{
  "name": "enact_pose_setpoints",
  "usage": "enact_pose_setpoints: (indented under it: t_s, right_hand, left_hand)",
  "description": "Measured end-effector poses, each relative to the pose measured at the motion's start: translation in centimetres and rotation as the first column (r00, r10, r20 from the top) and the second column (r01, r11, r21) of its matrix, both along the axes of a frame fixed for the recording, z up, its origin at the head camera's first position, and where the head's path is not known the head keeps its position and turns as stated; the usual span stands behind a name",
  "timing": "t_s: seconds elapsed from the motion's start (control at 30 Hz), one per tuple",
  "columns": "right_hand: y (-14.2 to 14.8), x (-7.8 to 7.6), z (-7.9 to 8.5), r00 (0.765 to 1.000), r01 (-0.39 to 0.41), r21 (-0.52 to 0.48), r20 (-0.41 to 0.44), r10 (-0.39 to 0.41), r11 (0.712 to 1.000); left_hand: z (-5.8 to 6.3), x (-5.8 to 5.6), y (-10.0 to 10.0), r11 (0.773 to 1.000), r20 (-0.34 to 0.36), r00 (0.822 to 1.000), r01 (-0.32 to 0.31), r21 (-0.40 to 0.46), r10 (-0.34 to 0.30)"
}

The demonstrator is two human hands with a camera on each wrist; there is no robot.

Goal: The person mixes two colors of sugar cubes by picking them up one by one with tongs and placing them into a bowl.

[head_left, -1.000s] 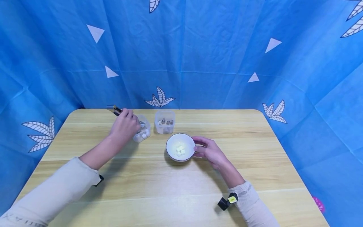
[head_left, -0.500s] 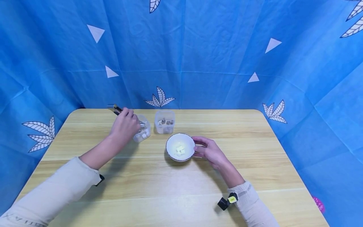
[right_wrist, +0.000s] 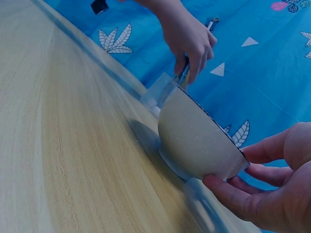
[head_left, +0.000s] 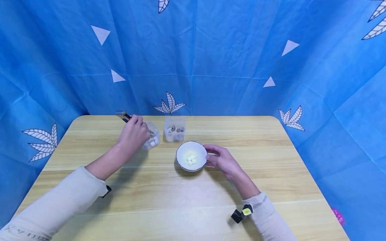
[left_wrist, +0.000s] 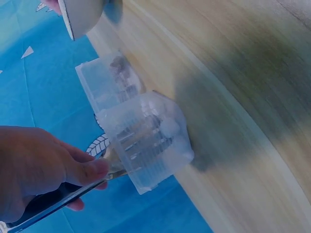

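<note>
Bowl [head_left: 193, 148], white cubes [head_left: 191, 160] inside; right hand [head_left: 222, 161] grips it at three o'clock. Left hand [head_left: 133, 133] grips tongs [left_wrist: 51, 200], partly hides box [head_left: 155, 127] at bowl's ten o'clock. Second box [head_left: 175, 138] at eleven.

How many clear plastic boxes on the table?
2. One box is by the left hand, which partly covers it in the head view; the other box is just right of it, behind and left of the bowl. No sign of more hidden.
</note>
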State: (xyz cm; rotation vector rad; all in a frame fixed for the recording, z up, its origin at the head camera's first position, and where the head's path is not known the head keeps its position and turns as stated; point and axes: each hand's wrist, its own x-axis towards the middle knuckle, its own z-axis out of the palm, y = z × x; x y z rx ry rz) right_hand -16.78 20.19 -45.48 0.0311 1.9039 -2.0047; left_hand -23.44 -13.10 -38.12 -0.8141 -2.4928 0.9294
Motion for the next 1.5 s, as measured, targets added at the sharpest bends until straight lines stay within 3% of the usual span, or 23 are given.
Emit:
enact_pose_setpoints:
  t_s: [0.2,0.4,0.57,0.73,0.93,1.23,1.5]
  right_hand:
    - [0.0,0.0,-0.1,1.0,-0.003,-0.003,-0.002,0.003,1.0]
    - [0.0,0.0,0.0,1.0,-0.003,-0.001,0.004,0.003,1.0]
    - [-0.1,-0.1,0.1,1.0,0.0,-0.002,0.005,0.0,1.0]
    - [-0.1,0.0,0.0,1.0,0.002,-0.004,0.005,-0.002,1.0]
    - [-0.1,-0.1,-0.1,1.0,0.005,0.01,0.004,-0.005,1.0]
    - [-0.1,-0.1,0.4,1.0,0.016,0.032,0.01,-0.017,0.999]
    - [-0.2,-0.1,0.3,1.0,0.011,0.021,0.01,-0.011,1.0]
  left_hand:
    - [0.2,0.1,0.1,0.999,-0.011,1.0,0.014,0.038,-0.014]
    - [-0.1,0.2,0.2,0.996,-0.066,0.998,0.011,0.083,-0.006]
    - [-0.2,0.3,0.2,0.993,-0.073,0.997,-0.027,0.117,0.036]
    - [-0.1,0.7,0.2,0.981,0.014,0.996,-0.092,0.168,0.091]
    - [0.1,1.3,-0.2,0.952,0.123,0.982,-0.171,0.253,0.144]
    - [0.2,1.2,-0.1,0.91,0.266,0.945,-0.27,0.315,0.189]
    - [0.5,0.9,1.2,0.886,0.347,0.896,-0.378,0.27,0.277]
